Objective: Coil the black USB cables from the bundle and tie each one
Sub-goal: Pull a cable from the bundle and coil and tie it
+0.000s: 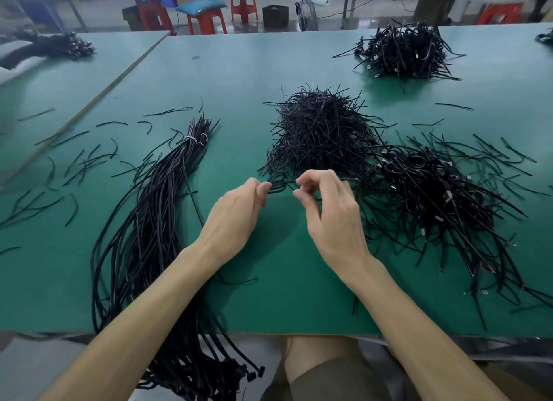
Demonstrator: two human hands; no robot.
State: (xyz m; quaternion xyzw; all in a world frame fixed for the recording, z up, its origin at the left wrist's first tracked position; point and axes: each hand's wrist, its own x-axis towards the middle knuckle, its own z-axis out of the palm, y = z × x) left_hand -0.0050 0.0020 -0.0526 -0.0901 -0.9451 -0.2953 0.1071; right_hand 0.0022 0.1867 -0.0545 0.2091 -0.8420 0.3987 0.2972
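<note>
Green table (pixel 299 296) across nearly the whole view, with a second table (pixel 45 101) butted against it on the left. On the left half, a long bundle of black USB cables (pixel 143 236), bound near its far end with white ties (pixel 193 139) and draped over the near edge, plugs hanging below. Right of centre, a sprawling heap of coiled cables (pixel 434 191), flecked with pale plug ends. At the middle, just beyond the hands, a mound of short black tie strips (pixel 320 131), touching the heap's left edge. Toward the far right, another heap of black cables (pixel 407 52), well apart from the rest. Scattered loose strips (pixel 83 161) over the left side. Beyond the table, red stools (pixel 206 20) and a floor fan (pixel 305 13).

Two bare forearms in from the near edge, hands close together at the near foot of the mound. Left grip (pixel 236 212): fingers curled, tips pinched on a small coil of black cable (pixel 279 184). Right grip (pixel 329 209): thumb and bent forefinger narrow, pinched at the coil's right side on a thin black strand (pixel 348 179) leading off to the right; tie or cable end, cannot tell. Other right fingers loosely curled. Coil between the two grips, just beside the mound; lifted or resting on the table, cannot tell.
</note>
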